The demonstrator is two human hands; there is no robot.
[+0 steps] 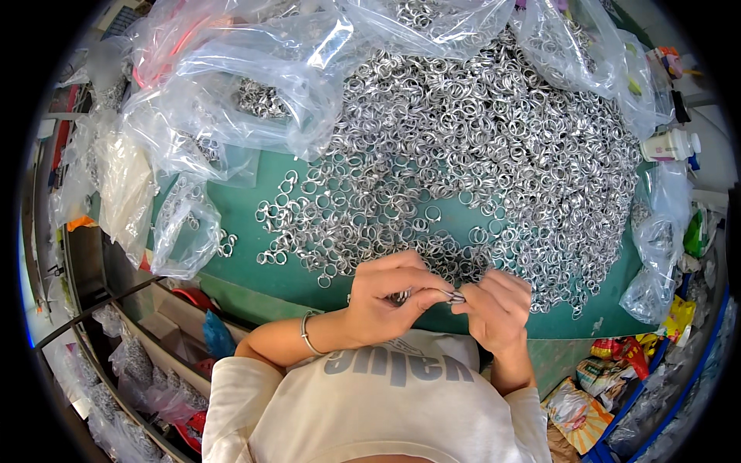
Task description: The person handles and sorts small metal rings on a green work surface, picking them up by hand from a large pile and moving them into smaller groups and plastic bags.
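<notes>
A small stack of silver metal rings (455, 295) is being pinched between the left hand (384, 297) and right hand (498, 307), fingers closed on it. A heap of loose silver rings (478, 154) is being kept just beyond, on the green table mat (255, 278).

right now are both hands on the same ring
Yes, the left hand and right hand pinch one ring between their fingertips.

Bright, even light — glare on the plastic bags (231, 85) — edges bend and darken.

Small silver rings (455, 295) between fingertips
</notes>
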